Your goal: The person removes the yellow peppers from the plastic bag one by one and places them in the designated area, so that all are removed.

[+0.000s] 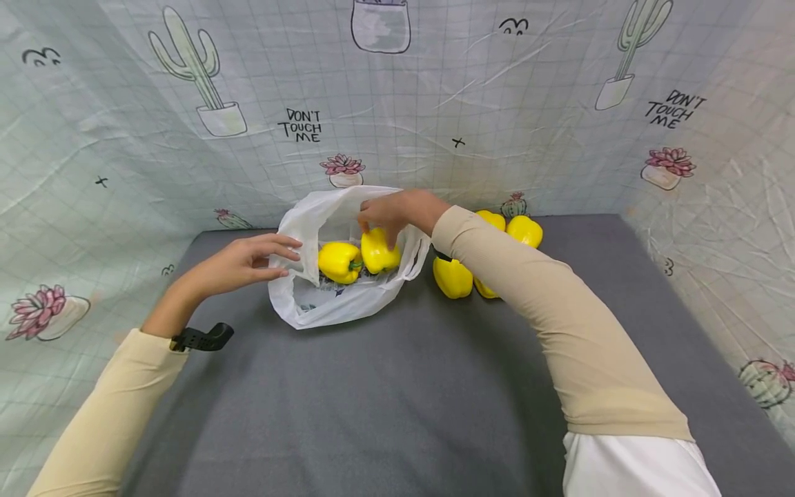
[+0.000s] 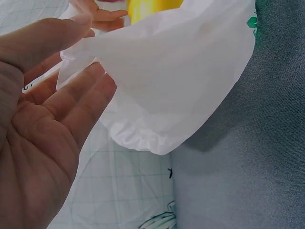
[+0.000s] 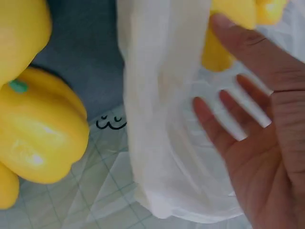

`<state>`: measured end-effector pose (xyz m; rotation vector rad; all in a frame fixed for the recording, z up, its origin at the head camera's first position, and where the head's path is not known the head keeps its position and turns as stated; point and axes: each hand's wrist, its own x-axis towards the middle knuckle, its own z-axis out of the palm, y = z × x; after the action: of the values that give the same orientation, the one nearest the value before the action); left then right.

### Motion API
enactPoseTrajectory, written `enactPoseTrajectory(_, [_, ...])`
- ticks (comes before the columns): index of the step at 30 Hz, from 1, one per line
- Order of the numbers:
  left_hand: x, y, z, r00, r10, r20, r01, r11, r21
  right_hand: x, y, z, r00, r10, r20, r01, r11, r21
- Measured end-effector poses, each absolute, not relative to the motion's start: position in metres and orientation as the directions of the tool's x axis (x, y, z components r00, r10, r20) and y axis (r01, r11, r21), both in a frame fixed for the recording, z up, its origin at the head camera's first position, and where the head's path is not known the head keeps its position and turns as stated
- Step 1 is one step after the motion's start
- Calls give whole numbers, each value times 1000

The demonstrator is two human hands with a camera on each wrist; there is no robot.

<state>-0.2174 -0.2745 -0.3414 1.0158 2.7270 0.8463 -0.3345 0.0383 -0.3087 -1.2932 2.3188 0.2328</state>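
A white plastic bag (image 1: 348, 314) lies on its side with its mouth facing the near side. Inside it sit two yellow bell peppers, a left one (image 1: 339, 262) with a green stem and a right one (image 1: 380, 251). My right hand (image 1: 393, 210) reaches into the bag over the right pepper. In the right wrist view its thumb (image 3: 238, 36) touches a pepper, while the other fingers are spread apart from it. At the bag's left rim is my left hand (image 1: 251, 261), fingers fairly straight and touching the plastic, thumb (image 2: 52, 38) apart from them.
Several more yellow bell peppers (image 1: 453, 278) stand just right of the bag, partly hidden by my right forearm. Grey cloth (image 1: 348, 407) covers the table. A printed curtain (image 1: 397, 103) rises behind and at both sides.
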Motion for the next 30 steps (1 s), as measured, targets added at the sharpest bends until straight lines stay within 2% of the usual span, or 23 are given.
enactPoseTrajectory(5, [-217, -274, -342, -767, 637, 83, 569, 614, 547, -330, 37, -312, -374, -784, -495, -864, 488, -121])
enactPoseTrajectory(11, [-217, -275, -341, -770, 632, 87, 567, 614, 549, -319, 33, -319, -338, -770, -542, -917, 398, 7])
enactPoseTrajectory(17, [-219, -275, -340, -764, 640, 85, 576, 616, 537, -313, 33, -324, -284, -743, -606, -932, 363, -9])
enactPoseTrajectory(22, [-221, -274, -339, -752, 654, 84, 589, 610, 530, -311, 37, -317, -284, -722, -631, -934, 357, 11])
enactPoseTrajectory(30, [-221, -274, -340, -761, 646, 64, 570, 619, 540, -306, 47, -303, -321, -751, -576, -890, 447, -87])
